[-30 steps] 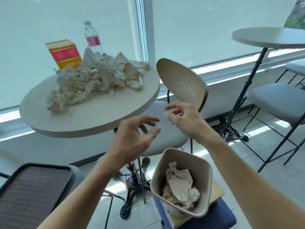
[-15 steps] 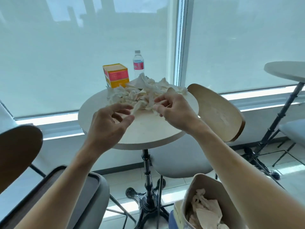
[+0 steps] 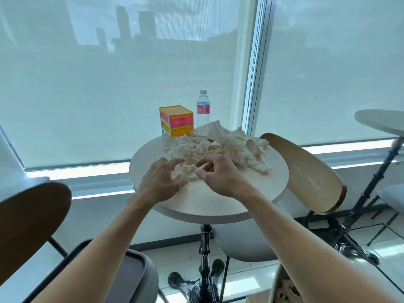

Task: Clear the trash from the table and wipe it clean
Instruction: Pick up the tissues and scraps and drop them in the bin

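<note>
Round worktop (image 3: 207, 200): crumpled napkin pile (image 3: 218, 149) just beyond your left hand (image 3: 160, 182) and right hand (image 3: 220, 178); both spread, cupping its near clump.

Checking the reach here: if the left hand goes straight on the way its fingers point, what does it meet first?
Most likely the crumpled napkin pile; the left hand already has its fingertips at the pile's near edge, though contact is unclear.

Sheer roller blinds (image 3: 122, 88) cover 2 tall windows (image 3: 328, 68) behind the round pale surface (image 3: 218, 200), dim building outlines showing through. A white frame (image 3: 244, 68) with bead chains divides them. Bright daylight lines the sill (image 3: 76, 173). Curved wooden chair backs (image 3: 306, 171) stand on either side, and glossy light tiles (image 3: 244, 281) cover the floor below.
</note>
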The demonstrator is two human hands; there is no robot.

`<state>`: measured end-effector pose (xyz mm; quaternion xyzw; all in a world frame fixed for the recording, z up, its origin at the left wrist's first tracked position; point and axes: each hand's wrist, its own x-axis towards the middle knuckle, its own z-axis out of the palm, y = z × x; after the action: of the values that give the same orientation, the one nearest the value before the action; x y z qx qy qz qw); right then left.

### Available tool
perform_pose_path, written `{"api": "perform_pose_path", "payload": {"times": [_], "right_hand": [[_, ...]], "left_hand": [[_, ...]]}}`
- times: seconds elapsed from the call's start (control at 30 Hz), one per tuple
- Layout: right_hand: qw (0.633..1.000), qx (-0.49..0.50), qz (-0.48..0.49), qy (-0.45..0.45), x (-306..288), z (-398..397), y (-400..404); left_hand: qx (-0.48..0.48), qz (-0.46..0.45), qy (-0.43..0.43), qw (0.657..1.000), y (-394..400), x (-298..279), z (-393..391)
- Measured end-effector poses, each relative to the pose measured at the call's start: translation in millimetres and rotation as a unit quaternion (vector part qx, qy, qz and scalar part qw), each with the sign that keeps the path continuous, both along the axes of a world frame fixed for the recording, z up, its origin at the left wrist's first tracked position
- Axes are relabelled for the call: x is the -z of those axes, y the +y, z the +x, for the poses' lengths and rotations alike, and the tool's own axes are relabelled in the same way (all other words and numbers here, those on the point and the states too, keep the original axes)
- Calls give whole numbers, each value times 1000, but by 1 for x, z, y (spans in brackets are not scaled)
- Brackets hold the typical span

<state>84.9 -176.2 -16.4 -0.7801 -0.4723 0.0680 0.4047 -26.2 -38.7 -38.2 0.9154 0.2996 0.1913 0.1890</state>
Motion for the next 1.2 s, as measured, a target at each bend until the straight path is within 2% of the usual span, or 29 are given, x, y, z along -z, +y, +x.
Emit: {"api": "perform_pose_path", "payload": {"times": [0.1,0.27,0.37,0.53,0.67,0.77,0.83,0.9,0.97,1.07,1.2], "right_hand": [[1000,11,-4,4,3,-4,6],[999,37,-6,25,6,-2,8],[999,44,-12,29,7,-2,11],[998,17,-33,51,6,-11,22],[992,-44,-25,120,-2,-21,33],[963,-114,21,242,-11,-28,36],[908,-144,78,385,-19,-32,35],[854,-177,118,474,-26,-32,35],[845,-202,119,480,-31,-32,37],[863,-173,138,454,-36,-35,45],[863,-93,204,453,-41,-34,59]], "left_hand": [[21,14,9,1000,0,-5,8],[34,1,-112,993,11,-11,7],[36,-41,-186,981,16,-26,-3],[84,-200,-300,929,19,-58,-21],[121,-242,-360,893,16,-75,-31],[111,-205,-376,897,21,-71,-33],[91,-164,-377,907,27,-63,-32],[67,-127,-375,916,32,-53,-30],[42,-109,-378,918,34,-44,-29],[34,-112,-383,916,34,-40,-27],[77,-204,-385,897,33,-39,-27]]}}
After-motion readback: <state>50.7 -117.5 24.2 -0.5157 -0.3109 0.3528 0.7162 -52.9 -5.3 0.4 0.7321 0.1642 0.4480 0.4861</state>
